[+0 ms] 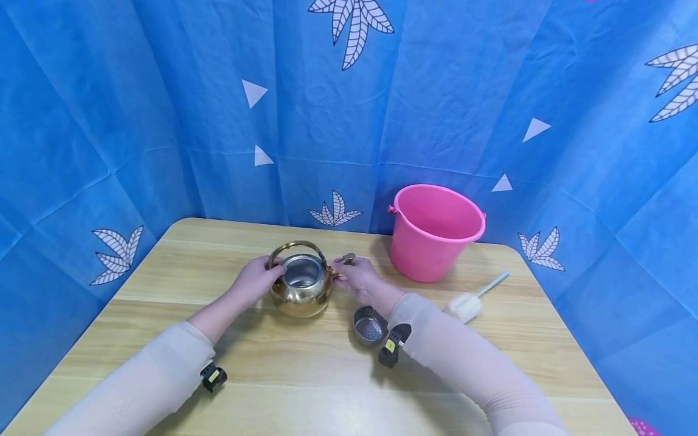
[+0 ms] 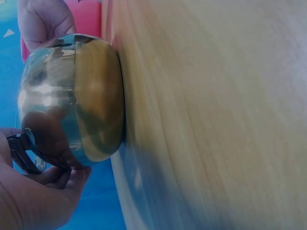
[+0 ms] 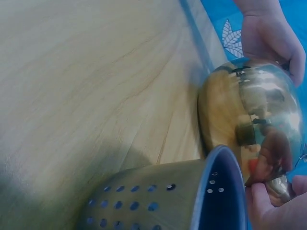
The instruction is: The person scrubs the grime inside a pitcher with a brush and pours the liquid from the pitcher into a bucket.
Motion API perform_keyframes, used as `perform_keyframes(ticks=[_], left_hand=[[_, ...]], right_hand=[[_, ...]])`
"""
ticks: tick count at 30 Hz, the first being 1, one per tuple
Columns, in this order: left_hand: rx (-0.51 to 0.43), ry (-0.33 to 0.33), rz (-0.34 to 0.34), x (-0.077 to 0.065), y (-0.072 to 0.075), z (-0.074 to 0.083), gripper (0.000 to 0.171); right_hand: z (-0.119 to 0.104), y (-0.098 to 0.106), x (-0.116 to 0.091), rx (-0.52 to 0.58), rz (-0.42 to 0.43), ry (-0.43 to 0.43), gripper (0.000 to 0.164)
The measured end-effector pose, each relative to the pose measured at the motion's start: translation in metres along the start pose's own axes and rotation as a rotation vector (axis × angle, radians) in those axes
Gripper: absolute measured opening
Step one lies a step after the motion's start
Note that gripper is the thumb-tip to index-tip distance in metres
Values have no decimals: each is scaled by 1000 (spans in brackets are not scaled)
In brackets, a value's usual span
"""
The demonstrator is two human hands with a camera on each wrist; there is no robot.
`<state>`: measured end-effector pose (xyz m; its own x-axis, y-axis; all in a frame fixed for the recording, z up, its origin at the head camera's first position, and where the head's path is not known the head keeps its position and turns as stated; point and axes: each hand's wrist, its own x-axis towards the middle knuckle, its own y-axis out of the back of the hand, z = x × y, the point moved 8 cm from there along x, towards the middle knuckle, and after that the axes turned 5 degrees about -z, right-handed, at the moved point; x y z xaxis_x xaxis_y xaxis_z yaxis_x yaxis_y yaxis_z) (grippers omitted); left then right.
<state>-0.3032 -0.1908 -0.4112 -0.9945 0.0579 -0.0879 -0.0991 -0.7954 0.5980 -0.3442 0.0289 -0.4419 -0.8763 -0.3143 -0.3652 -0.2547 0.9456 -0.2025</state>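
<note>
A shiny gold teapot without a lid stands on the table, its silvery inside showing and its hoop handle raised. My left hand grips it on the left, at the foot of the handle, with the thumb near the rim. On the opposite side my right hand pinches the spout; the fingers hide part of it in the head view. Below the right wrist sits a metal strainer basket with holes in its base and wall. In the right wrist view the strainer looms close, in front of the teapot.
A pink bucket stands at the back right. Right of my right forearm lies a brush with a white head and a pale blue handle, partly behind the sleeve. A blue patterned curtain hangs behind the wooden table.
</note>
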Motion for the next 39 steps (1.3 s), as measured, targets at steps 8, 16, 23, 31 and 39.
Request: perform_keyframes(ticks=[8,16,23,31,39], left_hand=[[-8,19,-6,1,-1,1,32],[-15,35,-9,1,-2,1,33],[-26,42,-9,0,-1,1,33],[-19,49,0,2,-1,-2,36],[-2,59,24,1,3,-4,34]], right_hand=[[1,2,1,-10,10,1,28],[3,2,3,-13,5,5,27],[1,0,2,-21,-9,-5,28],[1,1,2,-38,-7,-13,32],[1,6,4,-65,-24,-6,37]])
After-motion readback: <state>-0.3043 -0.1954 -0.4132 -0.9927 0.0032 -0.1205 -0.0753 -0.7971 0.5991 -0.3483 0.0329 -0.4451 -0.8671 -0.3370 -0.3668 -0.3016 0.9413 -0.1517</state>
